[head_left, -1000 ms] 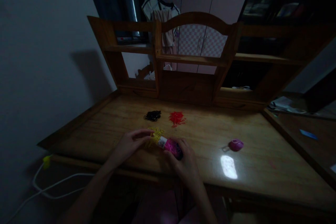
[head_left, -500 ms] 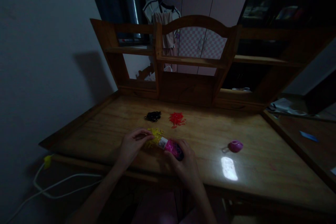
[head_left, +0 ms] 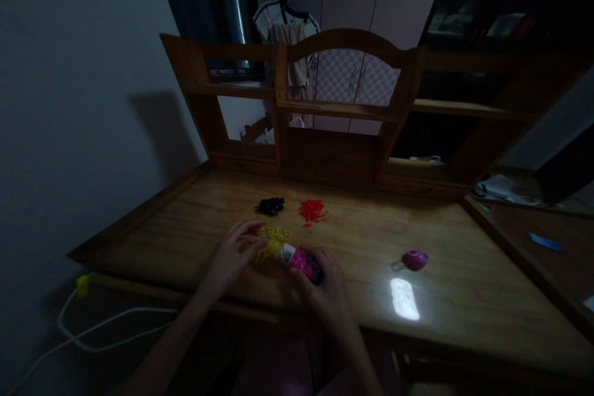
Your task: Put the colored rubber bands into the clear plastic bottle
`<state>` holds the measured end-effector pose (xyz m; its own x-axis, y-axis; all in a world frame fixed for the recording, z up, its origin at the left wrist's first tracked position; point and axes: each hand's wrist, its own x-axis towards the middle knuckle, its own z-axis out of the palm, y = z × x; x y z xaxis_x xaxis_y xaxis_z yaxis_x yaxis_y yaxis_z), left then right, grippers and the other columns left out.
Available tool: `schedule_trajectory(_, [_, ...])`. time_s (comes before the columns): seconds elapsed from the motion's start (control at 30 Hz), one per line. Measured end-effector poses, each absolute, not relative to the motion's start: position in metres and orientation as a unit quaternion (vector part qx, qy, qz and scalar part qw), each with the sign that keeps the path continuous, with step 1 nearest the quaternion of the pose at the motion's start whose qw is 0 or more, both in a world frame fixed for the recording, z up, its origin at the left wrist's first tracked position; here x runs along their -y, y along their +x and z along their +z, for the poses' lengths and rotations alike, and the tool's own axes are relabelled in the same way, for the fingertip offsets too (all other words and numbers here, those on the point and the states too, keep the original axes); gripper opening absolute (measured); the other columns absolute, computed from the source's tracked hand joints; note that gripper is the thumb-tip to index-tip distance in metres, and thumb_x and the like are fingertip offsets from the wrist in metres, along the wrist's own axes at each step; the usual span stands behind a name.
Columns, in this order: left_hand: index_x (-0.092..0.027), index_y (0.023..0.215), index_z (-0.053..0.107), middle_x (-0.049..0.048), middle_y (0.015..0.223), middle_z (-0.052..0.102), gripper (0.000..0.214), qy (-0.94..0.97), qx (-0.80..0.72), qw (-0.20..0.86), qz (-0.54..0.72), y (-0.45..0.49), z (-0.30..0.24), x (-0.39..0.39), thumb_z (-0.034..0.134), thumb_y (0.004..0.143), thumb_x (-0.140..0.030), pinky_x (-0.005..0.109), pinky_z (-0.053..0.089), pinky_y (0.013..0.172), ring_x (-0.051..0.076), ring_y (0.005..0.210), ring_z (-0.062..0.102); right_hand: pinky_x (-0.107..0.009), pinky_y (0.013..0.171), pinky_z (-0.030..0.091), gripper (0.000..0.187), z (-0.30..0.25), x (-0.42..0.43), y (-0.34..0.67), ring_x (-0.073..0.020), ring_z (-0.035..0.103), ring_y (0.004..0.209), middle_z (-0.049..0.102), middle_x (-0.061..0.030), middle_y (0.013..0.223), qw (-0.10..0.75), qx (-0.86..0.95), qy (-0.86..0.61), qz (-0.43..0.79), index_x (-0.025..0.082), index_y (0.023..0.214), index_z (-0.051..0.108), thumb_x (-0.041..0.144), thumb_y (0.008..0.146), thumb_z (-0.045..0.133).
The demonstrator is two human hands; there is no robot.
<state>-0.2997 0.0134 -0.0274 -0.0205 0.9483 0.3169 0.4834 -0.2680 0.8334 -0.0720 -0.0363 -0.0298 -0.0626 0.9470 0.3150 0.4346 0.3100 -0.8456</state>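
Observation:
My right hand (head_left: 322, 275) is wrapped round a small clear bottle (head_left: 305, 264) with pink and dark contents and a white label (head_left: 287, 253). The bottle lies tilted, its labelled end toward the yellow pile. My left hand (head_left: 238, 252) is open, fingers apart, at the left edge of a loose heap of small yellow rubber bands (head_left: 275, 235). Behind that heap are a pile of black bands (head_left: 270, 206) and a pile of red bands (head_left: 312, 211). Whether my left fingertips touch any yellow band is too dim to tell.
On the right of the wooden desk (head_left: 362, 229) lies a purple cap-like piece (head_left: 415, 258) with a clear loop. A wooden shelf unit (head_left: 334, 108) stands along the back edge. White cables (head_left: 116, 311) hang at the left front.
My left hand's fingers have spread from a pinch over the yellow bands and drawn slightly left. My right hand keeps the bottle in nearly the same place.

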Motion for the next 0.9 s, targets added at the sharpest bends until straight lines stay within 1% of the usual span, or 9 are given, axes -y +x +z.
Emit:
schedule_trajectory(0.03, [-0.022,0.114,0.064,0.0080,0.121,0.062,0.034,0.645,-0.540,0.292,0.455,-0.301,-0.028,-0.014,0.060,0.085,-0.040,0.037,0.053,0.092,0.020,0.103,0.065,-0.034,0.087,0.047,0.029,-0.030,0.036,-0.072,-0.0223,0.061,0.099,0.065,-0.0031,0.107,0.453,0.670,-0.514,0.285,0.025,0.111,0.064,0.028,0.082,0.068])
schedule_trajectory(0.1, [-0.022,0.114,0.065,0.0076,0.117,0.067,0.033,0.629,-0.534,0.348,0.446,-0.303,-0.030,-0.014,0.054,0.089,-0.040,0.038,0.053,0.093,0.020,0.103,0.066,-0.034,0.087,0.047,0.029,-0.030,0.036,-0.072,-0.0224,0.061,0.099,0.065,-0.0032,0.108,0.455,0.666,-0.517,0.287,0.025,0.111,0.064,0.028,0.082,0.069])
schedule_trajectory(0.2, [-0.022,0.107,0.069,0.0059,0.107,0.073,0.030,0.616,-0.550,0.376,0.421,-0.302,-0.028,-0.012,0.059,0.086,-0.040,0.037,0.055,0.089,0.021,0.095,0.069,-0.034,0.087,0.047,0.031,-0.031,0.036,-0.072,-0.0227,0.061,0.099,0.065,-0.0034,0.108,0.455,0.664,-0.519,0.287,0.025,0.112,0.064,0.029,0.082,0.069])
schedule_trajectory(0.3, [-0.022,0.098,0.072,0.0050,0.101,0.075,0.025,0.612,-0.562,0.369,0.416,-0.300,-0.023,-0.008,0.063,0.083,-0.040,0.035,0.057,0.086,0.021,0.093,0.070,-0.034,0.087,0.047,0.031,-0.032,0.036,-0.072,-0.0226,0.061,0.099,0.066,-0.0032,0.108,0.458,0.661,-0.520,0.287,0.026,0.112,0.064,0.030,0.082,0.069])
schedule_trajectory(0.47, [-0.023,0.097,0.073,0.0050,0.100,0.075,0.025,0.621,-0.564,0.359,0.409,-0.297,-0.016,-0.004,0.067,0.079,-0.039,0.036,0.057,0.084,0.023,0.092,0.071,-0.034,0.086,0.048,0.028,-0.032,0.036,-0.072,-0.0225,0.062,0.099,0.067,-0.0031,0.108,0.467,0.656,-0.518,0.289,0.026,0.111,0.064,0.032,0.083,0.067])
schedule_trajectory(0.67, [-0.022,0.088,0.075,0.0038,0.093,0.076,0.019,0.613,-0.572,0.326,0.436,-0.293,-0.018,-0.005,0.071,0.076,-0.037,0.036,0.057,0.084,0.023,0.089,0.071,-0.034,0.087,0.048,0.030,-0.032,0.035,-0.072,-0.0227,0.062,0.100,0.066,-0.0040,0.109,0.470,0.655,-0.516,0.288,0.025,0.112,0.064,0.031,0.083,0.068])
schedule_trajectory(0.83, [-0.020,0.089,0.072,0.0043,0.094,0.075,0.024,0.596,-0.567,0.334,0.461,-0.287,-0.018,-0.009,0.072,0.075,-0.040,0.035,0.057,0.088,0.023,0.091,0.070,-0.033,0.086,0.048,0.029,-0.032,0.036,-0.072,-0.0222,0.062,0.098,0.067,-0.0034,0.107,0.467,0.655,-0.518,0.290,0.025,0.111,0.064,0.031,0.083,0.068])
schedule_trajectory(0.9, [-0.019,0.092,0.070,0.0052,0.096,0.075,0.027,0.587,-0.560,0.345,0.472,-0.286,-0.018,-0.010,0.071,0.076,-0.041,0.035,0.057,0.088,0.023,0.093,0.070,-0.034,0.086,0.048,0.030,-0.033,0.036,-0.072,-0.0223,0.062,0.098,0.067,-0.0034,0.107,0.464,0.657,-0.518,0.290,0.025,0.111,0.064,0.031,0.082,0.069])
